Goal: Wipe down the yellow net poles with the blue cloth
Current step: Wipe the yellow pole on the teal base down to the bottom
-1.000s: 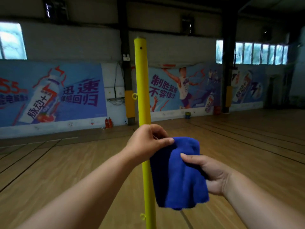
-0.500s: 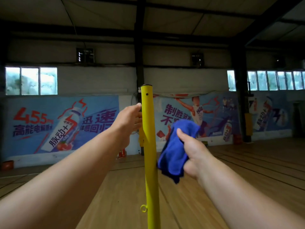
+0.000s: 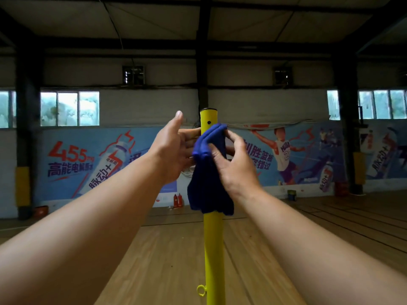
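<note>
Yellow net pole point(image 3: 213, 249) stands upright at frame centre. Your right hand point(image 3: 234, 166) pinches the blue cloth point(image 3: 209, 190) against its upper end; your left hand point(image 3: 174, 148) (fingers extended) touches the cloth's left side.

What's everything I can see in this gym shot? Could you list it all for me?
pole: one, yellow, upright at centre, a small ring low on its left side
cloth: one, blue, folded against the pole near its top
mural: one, blue with red and white, along the far wall
windows: several, bright, above the mural on both sides
floor: wood, lined
bottles: two, red, by the far wall
left hand: one, left of the pole, fingers reaching to the cloth
right hand: one, thumb pressing the cloth
</note>
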Motion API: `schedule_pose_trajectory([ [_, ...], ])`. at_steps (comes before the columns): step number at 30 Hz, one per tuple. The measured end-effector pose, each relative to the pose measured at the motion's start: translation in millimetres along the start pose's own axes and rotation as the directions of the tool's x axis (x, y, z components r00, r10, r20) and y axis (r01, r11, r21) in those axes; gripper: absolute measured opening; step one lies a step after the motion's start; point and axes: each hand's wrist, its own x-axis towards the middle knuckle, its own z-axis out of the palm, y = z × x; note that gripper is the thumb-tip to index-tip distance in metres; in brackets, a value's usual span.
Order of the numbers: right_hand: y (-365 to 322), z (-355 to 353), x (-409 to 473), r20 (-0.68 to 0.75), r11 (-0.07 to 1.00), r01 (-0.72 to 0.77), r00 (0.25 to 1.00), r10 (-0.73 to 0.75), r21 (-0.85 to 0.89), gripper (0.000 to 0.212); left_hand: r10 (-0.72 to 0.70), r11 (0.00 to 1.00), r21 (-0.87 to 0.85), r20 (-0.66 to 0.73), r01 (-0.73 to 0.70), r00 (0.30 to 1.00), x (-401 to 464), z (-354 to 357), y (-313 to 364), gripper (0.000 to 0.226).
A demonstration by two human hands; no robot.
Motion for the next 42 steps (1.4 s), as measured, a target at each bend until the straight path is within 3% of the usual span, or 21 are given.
schedule_pose_trajectory([
  [3, 9, 21, 5, -0.075, 0.977, 0.021, 0.996, -0.038, -0.214, 0.093, -0.013, 1.000, 0.024, -0.008, 0.013, 1.000, 4, -2, 4, 0.075],
  [9, -1, 37, 35, -0.155, 0.984, -0.074, 0.987, 0.048, -0.164, 0.066, 0.082, 0.965, 0.255, -0.079, -0.059, 0.994, 14, 2, 12, 0.053],
  [12, -25, 34, 61, -0.201, 0.990, -0.072, 0.979, 0.047, -0.120, 0.065, 0.152, 0.981, 0.151, -0.225, -0.120, 0.962, 21, 7, 7, 0.043],
  [15, -34, 35, 72, -0.210, 0.983, -0.044, 0.978, 0.005, -0.178, 0.064, 0.165, 0.985, 0.101, -0.305, -0.141, 0.938, 25, 8, 8, 0.044],
  [18, -12, 38, 61, -0.204, 0.980, -0.036, 0.979, -0.004, -0.196, 0.052, 0.228, 0.955, 0.259, -0.333, -0.144, 0.915, 31, 6, 12, 0.054],
  [22, 22, 38, 38, -0.166, 0.990, -0.115, 0.981, 0.100, -0.084, 0.044, 0.263, 0.904, 0.405, -0.270, -0.138, 0.926, 33, 17, 11, 0.056],
  [25, 41, 36, 24, -0.121, 0.994, -0.105, 0.987, 0.106, 0.017, 0.035, 0.186, 0.931, 0.351, -0.214, -0.103, 0.959, 34, 31, 6, 0.051],
  [30, 75, 32, -4, 0.076, 0.962, -0.134, 0.990, 0.119, 0.238, 0.026, 0.193, 0.959, 0.226, -0.090, -0.169, 0.977, 33, 35, 10, 0.041],
  [38, 71, 32, 1, 0.075, 0.929, -0.154, 0.988, 0.136, 0.338, 0.028, 0.244, 0.864, 0.448, 0.029, -0.231, 0.969, 34, 22, 14, 0.046],
  [42, 41, 23, 29, 0.123, 0.937, -0.204, 0.977, 0.175, 0.285, 0.040, 0.196, 0.910, 0.362, 0.056, -0.203, 0.979, 33, 19, 14, 0.042],
])
